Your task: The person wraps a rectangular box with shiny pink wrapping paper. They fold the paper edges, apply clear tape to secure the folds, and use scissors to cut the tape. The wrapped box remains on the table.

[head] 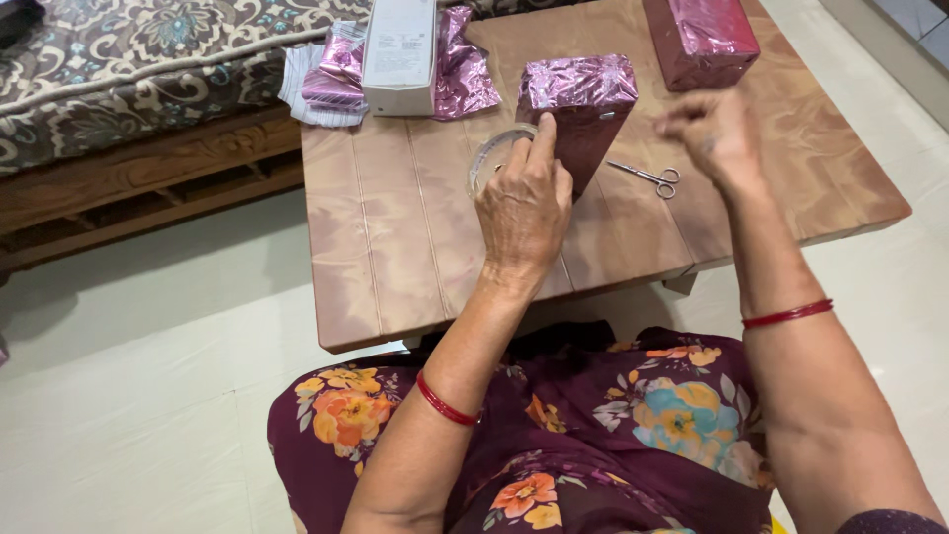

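Note:
My left hand (522, 213) holds a clear roll of tape (491, 156) against the near side of a box wrapped in shiny pink foil (581, 104), index finger pointing up along the box. My right hand (714, 129) is raised to the right of the box with fingers pinched together, blurred; whether a strip of tape runs between it and the roll is too faint to tell. The box stands on a low wooden table (395, 247).
Small scissors (647, 178) lie on the table just right of the box. A second foil-wrapped box (702, 40) sits at the far right, a white carton (400, 54) and loose pink foil (460, 74) at the far left. A patterned cushioned bench (129, 69) stands left.

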